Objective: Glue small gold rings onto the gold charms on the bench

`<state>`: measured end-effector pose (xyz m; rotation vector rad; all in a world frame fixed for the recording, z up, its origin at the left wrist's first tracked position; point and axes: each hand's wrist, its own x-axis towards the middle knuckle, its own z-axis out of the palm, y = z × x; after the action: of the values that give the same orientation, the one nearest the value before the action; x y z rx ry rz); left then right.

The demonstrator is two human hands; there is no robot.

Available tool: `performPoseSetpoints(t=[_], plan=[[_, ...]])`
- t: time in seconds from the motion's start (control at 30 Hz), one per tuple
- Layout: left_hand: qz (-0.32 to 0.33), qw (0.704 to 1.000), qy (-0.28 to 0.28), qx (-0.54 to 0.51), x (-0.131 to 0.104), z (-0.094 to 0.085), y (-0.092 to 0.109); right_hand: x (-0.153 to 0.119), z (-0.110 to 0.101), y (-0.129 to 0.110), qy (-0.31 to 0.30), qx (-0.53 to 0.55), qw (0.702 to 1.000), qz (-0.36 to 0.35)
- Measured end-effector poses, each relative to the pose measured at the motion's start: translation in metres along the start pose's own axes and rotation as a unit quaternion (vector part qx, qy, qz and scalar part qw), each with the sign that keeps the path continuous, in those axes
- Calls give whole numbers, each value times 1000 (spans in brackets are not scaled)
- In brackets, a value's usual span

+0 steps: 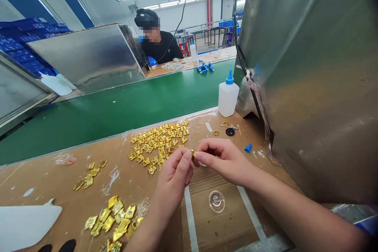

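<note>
My left hand [174, 173] and my right hand [226, 161] meet above the bench, fingertips pinched together. Between them is a small gold-coloured piece [192, 152], mostly covered by the fingers; its exact shape is hidden. Just beyond my left hand spreads a large group of small gold-coloured pieces [161, 138]. Larger gold pieces [109, 220] lie in a pile left of my left forearm, and a few more gold pieces [91, 175] sit farther left. Below my hands a small clear round dish [217, 201] rests on the wood-patterned board [203, 228].
A white bottle with a blue nozzle [228, 98] stands by the green belt [118, 104]. Near it lie gold rings [216, 132], a black disc [230, 132] and a blue cap [248, 148]. A metal panel [319, 86] rises at right. Across the belt sits a person [162, 45].
</note>
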<state>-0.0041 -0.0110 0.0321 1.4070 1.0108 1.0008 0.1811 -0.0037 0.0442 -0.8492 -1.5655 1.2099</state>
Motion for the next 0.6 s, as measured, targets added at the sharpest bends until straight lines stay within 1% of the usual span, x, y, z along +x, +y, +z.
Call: performPoseSetpoints(t=[0.03,0.1,0.17,0.23,0.3,0.37,0.6], plan=[[39,997,32,51,-2,0,1,0,0,0,7,10,1000,3],[125,978,83,145,-7,0,3,0,1,-1,23,29,999,3],[214,947,100,219,-10,0,4,0,2,-2,31,46,998,2],[275,917,96,273,-12,-1,5,0,4,-3,32,56,998,3],[301,898,100,304,-11,-1,5,0,5,-3,31,62,998,4],[314,887,112,319,-10,-2,4,0,6,-4,31,70,997,11],[376,845,124,360,-6,-4,2,0,5,-4,51,90,993,65]])
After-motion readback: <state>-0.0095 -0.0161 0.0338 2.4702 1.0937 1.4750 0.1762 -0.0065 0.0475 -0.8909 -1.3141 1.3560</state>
